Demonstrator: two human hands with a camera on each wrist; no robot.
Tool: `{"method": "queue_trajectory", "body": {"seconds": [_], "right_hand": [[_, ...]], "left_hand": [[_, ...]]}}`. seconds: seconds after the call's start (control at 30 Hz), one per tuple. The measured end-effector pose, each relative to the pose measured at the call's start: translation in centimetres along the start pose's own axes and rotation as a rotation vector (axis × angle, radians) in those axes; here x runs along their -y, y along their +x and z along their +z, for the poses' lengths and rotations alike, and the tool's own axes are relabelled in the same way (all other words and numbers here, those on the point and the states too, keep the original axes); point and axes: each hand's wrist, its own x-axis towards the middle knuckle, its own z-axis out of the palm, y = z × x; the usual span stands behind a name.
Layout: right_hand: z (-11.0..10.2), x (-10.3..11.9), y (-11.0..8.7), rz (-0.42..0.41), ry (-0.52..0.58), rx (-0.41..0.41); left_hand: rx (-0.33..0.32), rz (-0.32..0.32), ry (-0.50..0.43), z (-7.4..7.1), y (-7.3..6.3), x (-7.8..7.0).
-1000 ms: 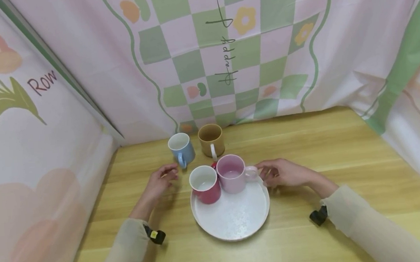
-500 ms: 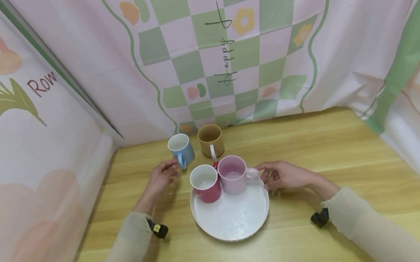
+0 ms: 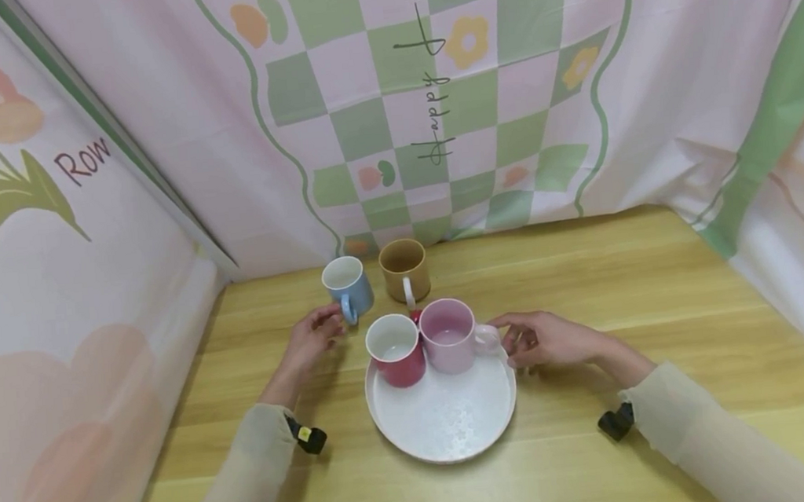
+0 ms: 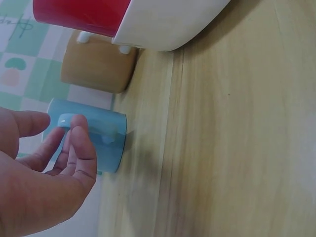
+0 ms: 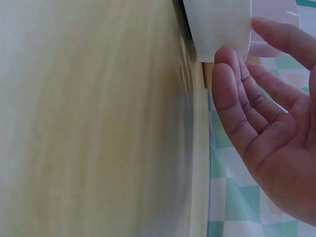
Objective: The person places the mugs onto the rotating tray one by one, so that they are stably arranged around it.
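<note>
My left hand (image 3: 307, 339) is beside the light blue mug (image 3: 356, 292), its loosely bent fingers overlapping the mug's handle (image 4: 64, 120) in the left wrist view. The thumb stays apart from those fingers. On the round white plate (image 3: 447, 425) stand a crimson mug (image 3: 404, 367) with a white inside and a pink mug (image 3: 450, 350), side by side toward the back. My right hand (image 3: 547, 339) is at the plate's right rim, near the pink mug's handle (image 3: 487, 339). Its fingers are relaxed, fingertips right at the plate's outer wall in the right wrist view.
A brown mug (image 3: 397, 283) with a white handle stands behind the plate, to the right of the blue mug. The wooden table (image 3: 609, 266) ends at a patterned curtain (image 3: 420, 123) at the back, with more cloth at both sides.
My left hand has moved slightly right, closer to the blue mug's handle. The crimson and pink mugs have shifted a little to the right; my right hand has dropped slightly toward me.
</note>
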Motion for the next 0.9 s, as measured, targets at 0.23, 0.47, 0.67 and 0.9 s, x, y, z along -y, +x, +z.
{"method": "queue_trajectory", "body": {"seconds": [0.23,0.47,0.67,0.9], "right_hand": [[0.2,-0.1,-0.1,-0.009,0.003,-0.008],[0.3,-0.1,-0.1,0.007,0.038,-0.003],[0.4,0.0,0.0,0.023,0.059,0.000],[0.5,0.1,-0.1,0.026,0.062,0.014]], "left_hand": [[0.000,-0.015,-0.032,0.3,0.4,0.2],[0.011,-0.020,-0.108,0.6,1.0,0.4],[0.009,-0.047,-0.165,1.0,1.6,0.4],[-0.030,-0.089,-0.212,1.4,2.1,0.3]]}}
